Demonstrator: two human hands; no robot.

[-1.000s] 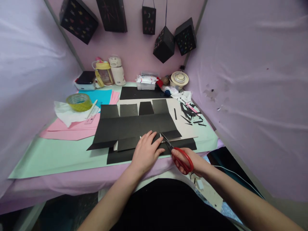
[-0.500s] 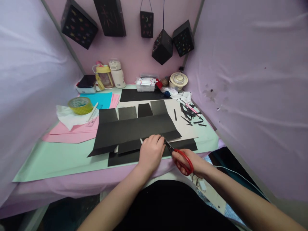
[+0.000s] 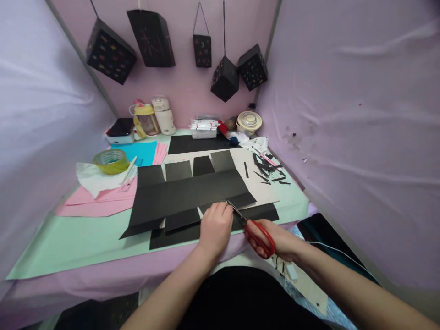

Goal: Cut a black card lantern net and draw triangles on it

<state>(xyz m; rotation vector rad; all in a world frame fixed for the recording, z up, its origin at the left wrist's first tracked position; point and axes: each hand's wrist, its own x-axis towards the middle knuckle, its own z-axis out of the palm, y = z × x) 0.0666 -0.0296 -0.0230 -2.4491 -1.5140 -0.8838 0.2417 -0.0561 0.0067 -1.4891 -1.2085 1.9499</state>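
A folded sheet of black cardstock [image 3: 182,192] lies across the table, with flaps cut along its far and near edges. My left hand [image 3: 216,224] is closed on its near edge, right of the middle; the fingertips are partly hidden. In my right hand [image 3: 263,238] is a pair of scissors [image 3: 264,233] with red handles, fingers through the loops. The blades point away and to the left, their tips at the cardstock's near edge just beside my left hand. Another black sheet [image 3: 259,212] lies beneath, along the table's front.
Black paper scraps [image 3: 266,167] and a pink pen [image 3: 270,161] lie on the right. To the left are a roll of yellow tape [image 3: 112,161], pink paper [image 3: 99,201] and blue paper [image 3: 146,151]. Bottles [image 3: 165,119] stand behind; black paper boxes [image 3: 225,80] hang on the back wall.
The view has tilted up slightly, so everything sits lower. The scissors' tips have moved a little against the cardstock's near edge; both hands keep their hold.
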